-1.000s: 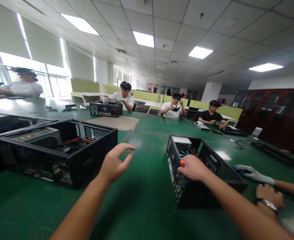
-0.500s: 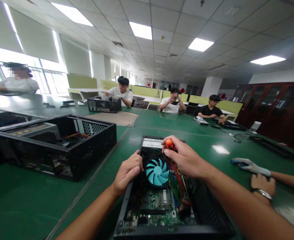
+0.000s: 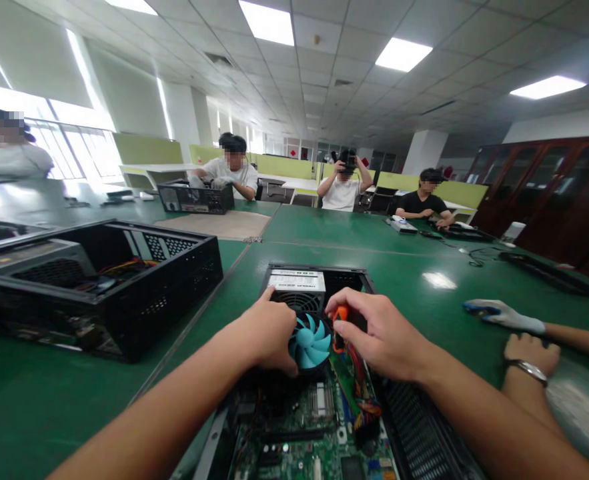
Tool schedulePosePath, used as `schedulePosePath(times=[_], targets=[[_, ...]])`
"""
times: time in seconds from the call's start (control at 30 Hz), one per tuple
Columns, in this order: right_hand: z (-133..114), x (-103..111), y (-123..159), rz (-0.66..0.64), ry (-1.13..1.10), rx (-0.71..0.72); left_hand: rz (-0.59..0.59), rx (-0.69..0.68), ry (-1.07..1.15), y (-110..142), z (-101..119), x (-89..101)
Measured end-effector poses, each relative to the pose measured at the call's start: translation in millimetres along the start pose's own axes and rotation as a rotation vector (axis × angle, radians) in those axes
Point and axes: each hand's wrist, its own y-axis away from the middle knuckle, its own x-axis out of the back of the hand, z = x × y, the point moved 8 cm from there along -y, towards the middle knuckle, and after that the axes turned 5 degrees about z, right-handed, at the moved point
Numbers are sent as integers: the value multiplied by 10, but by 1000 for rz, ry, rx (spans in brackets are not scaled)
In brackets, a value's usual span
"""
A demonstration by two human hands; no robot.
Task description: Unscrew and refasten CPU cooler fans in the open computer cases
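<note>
An open computer case [image 3: 214,437] lies in front of me with its motherboard [image 3: 299,437] showing. A fan with light blue blades [image 3: 310,341] sits over the board, below the power supply [image 3: 297,281]. My left hand [image 3: 267,333] grips the fan's left side, thumb toward me and fingers on the far side. Just right of the fan, my right hand [image 3: 381,333] is closed on a screwdriver with an orange handle [image 3: 341,313]. The screwdriver's tip is hidden. Bundled coloured wires [image 3: 359,373] run beneath that hand.
Another open computer case [image 3: 164,313] stands on the green table [image 3: 254,280] at left. At right rest a co-worker's gloved hand [image 3: 504,315] and bare hand [image 3: 529,357]. A black keyboard [image 3: 549,281] lies beyond. Several people sit across the table.
My left hand has moved from the case's left edge onto the fan. The right hand, with the screwdriver, has come slightly lower beside the fan. The view has shifted a little.
</note>
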Motion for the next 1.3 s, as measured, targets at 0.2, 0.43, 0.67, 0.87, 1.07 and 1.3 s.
schedulePosePath(times=[0.2, 0.43, 0.67, 0.87, 1.07, 1.3], targets=[[90, -88, 230, -145, 82, -102, -14, -46, -24, 18, -2, -61], [162, -208, 248, -187, 125, -112, 259, -53, 206, 31, -77, -56], [201, -270, 237, -227, 323, -45, 478, -57, 830, 185, -440, 104], [-143, -160, 198, -393, 158, -18, 898, -66, 1292, 354, -750, -65], [-500, -290, -3, -340, 164, 120, 996, -35, 1391, 373, -736, -138], [-429, -679, -94, -394, 233, 195, 964, -16, 1409, 388, -742, -129]])
